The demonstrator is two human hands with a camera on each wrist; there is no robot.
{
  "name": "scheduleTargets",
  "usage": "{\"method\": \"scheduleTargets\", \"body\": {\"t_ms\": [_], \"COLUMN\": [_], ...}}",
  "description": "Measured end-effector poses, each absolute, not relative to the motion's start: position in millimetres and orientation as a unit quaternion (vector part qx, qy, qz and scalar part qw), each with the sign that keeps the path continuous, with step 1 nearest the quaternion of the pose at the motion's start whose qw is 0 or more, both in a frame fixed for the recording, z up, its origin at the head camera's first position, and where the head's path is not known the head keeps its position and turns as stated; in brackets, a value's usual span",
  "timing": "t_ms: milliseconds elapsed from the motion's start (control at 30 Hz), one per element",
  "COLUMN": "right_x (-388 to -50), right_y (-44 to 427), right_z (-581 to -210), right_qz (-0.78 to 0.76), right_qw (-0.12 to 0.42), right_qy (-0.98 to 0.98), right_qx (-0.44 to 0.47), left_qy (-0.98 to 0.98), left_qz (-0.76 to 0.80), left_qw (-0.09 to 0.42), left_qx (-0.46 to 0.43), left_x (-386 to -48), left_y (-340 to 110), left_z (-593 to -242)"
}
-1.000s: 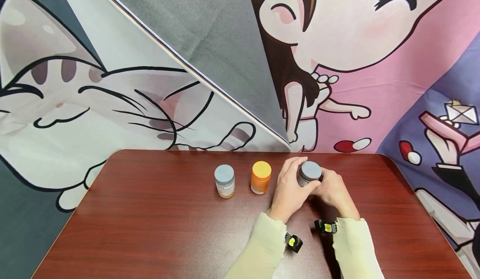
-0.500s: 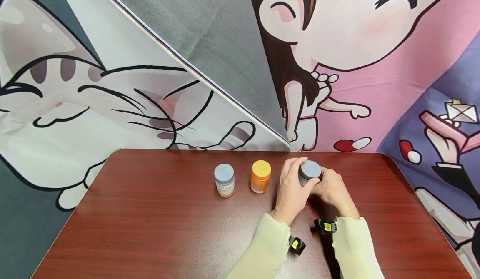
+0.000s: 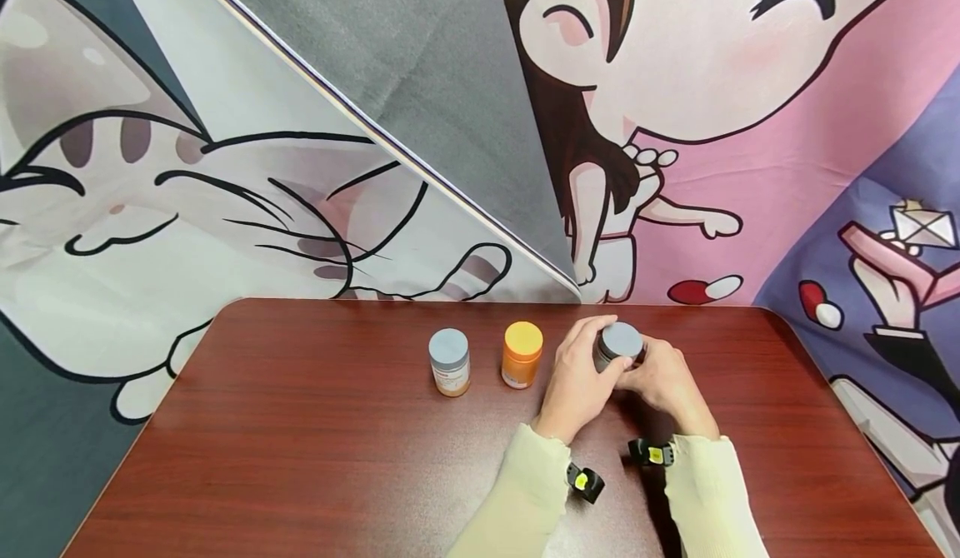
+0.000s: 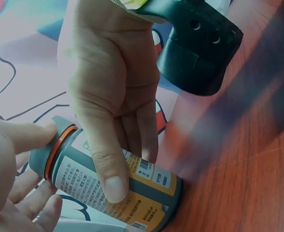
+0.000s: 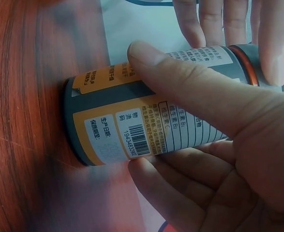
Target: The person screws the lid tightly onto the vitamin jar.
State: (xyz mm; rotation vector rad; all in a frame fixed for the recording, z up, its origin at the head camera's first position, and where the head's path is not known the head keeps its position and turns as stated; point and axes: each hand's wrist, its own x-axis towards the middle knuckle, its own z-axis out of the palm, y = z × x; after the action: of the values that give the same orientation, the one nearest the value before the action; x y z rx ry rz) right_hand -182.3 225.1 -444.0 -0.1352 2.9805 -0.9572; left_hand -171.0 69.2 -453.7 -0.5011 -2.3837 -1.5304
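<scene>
A dark grey pill bottle (image 3: 607,364) with a grey cap (image 3: 622,340) stands on the table at the right. My left hand (image 3: 579,379) grips the cap, thumb on the near side and fingers round the far side. Lower down, my right hand (image 3: 667,381) holds the bottle's body, its thumb lying across the white and orange label (image 5: 108,130). An orange ring (image 4: 59,151) shows between cap and body in the left wrist view. The left wrist view also shows my right hand (image 4: 105,96) round the body; the bottle's far side is hidden.
Left of my hands stand an orange bottle (image 3: 521,366) with a yellow cap and a grey-capped bottle (image 3: 450,366) with a white label. The brown wooden table (image 3: 300,441) ends at a printed cartoon backdrop (image 3: 465,166).
My left hand and wrist swing slightly right and toward me, then back left, turning about the cap. My right hand and the bottle stay almost in place; the other two bottles do not move.
</scene>
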Motion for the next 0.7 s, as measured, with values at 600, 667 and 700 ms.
{"method": "scheduleTargets", "body": {"t_ms": [600, 667, 700], "right_x": [-183.1, -183.7, -184.1], "right_y": [226.7, 226.9, 227.3], "right_z": [-446.4, -446.1, -446.3], "right_qz": [-0.303, -0.305, -0.305], "right_qw": [-0.009, -0.006, -0.004], "right_qy": [0.951, 0.951, 0.950], "right_qx": [-0.062, -0.059, -0.058], "left_qy": [-0.818, -0.820, -0.820], "left_qz": [-0.518, -0.514, -0.513], "left_qw": [0.206, 0.206, 0.207], "left_qx": [-0.142, -0.146, -0.147], "left_x": [-165.5, -165.6, -165.4], "left_y": [79.5, 80.5, 80.7], "left_z": [-454.4, -455.4, -455.6]}}
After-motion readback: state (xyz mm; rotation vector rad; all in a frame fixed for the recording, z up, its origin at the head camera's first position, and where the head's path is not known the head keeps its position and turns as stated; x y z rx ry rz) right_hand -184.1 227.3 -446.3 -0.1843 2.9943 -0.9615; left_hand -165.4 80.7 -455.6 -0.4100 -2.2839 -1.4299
